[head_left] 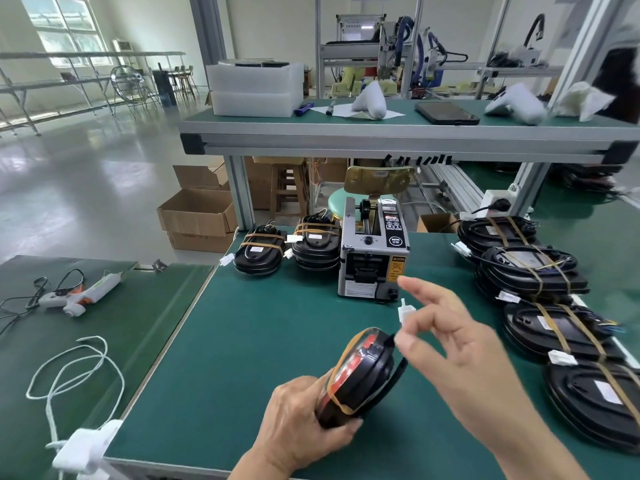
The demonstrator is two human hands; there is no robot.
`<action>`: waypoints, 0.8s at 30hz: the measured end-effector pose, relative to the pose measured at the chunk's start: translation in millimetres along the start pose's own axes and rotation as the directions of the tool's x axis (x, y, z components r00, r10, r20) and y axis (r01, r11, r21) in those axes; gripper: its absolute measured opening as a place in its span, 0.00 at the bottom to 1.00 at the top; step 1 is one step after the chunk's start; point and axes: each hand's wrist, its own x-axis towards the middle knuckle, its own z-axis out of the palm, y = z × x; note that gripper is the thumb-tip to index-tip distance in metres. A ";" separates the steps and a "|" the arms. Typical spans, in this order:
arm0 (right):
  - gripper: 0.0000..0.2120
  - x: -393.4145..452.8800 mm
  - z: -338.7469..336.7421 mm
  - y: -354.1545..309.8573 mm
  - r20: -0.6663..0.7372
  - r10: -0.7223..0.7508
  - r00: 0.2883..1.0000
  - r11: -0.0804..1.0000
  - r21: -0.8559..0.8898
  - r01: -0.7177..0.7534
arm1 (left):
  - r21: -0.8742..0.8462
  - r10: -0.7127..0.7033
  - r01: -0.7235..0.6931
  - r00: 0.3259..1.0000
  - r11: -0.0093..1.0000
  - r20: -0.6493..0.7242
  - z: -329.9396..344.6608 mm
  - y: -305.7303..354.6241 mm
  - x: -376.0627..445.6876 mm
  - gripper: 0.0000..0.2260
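My left hand (301, 417) grips a black oval lamp unit (360, 372) with a red inside and tan rubber bands round it, tilted on edge above the green mat (249, 327). My right hand (460, 351) hovers just right of the unit. A small white connector (406, 311) sits at its middle fingertips, touching them; the index finger and thumb are spread. Whether the fingers pinch the connector is unclear. A thin black strip (398, 375) hangs from the unit under my right hand.
A grey tape dispenser machine (374, 258) stands mid-table. Two banded black units (259, 252) lie left of it and several more (533, 268) line the right side. A glue gun (79, 294) and white cord (76, 368) lie on the left table.
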 end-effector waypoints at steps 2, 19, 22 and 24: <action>0.02 3.4 5.6 10.0 0.036 0.074 0.997 0.995 -0.066 -0.071 | -0.003 -0.008 0.008 1.000 1.000 0.014 -0.6 0.2 -0.4 0.18; 0.04 11.0 7.6 26.9 0.096 0.199 0.975 0.972 -0.145 -0.184 | 0.011 -0.009 0.009 1.000 1.000 0.009 -0.8 0.8 -0.3 0.19; 0.04 9.5 9.9 29.7 0.060 0.204 0.977 0.972 -0.129 -0.195 | 0.018 -0.013 0.012 1.000 1.000 0.013 -1.0 0.9 -0.1 0.19; 0.02 8.8 11.3 30.7 0.044 0.220 0.975 0.969 -0.123 -0.213 | 0.019 -0.010 0.010 1.000 1.000 0.010 -1.2 0.9 -0.2 0.19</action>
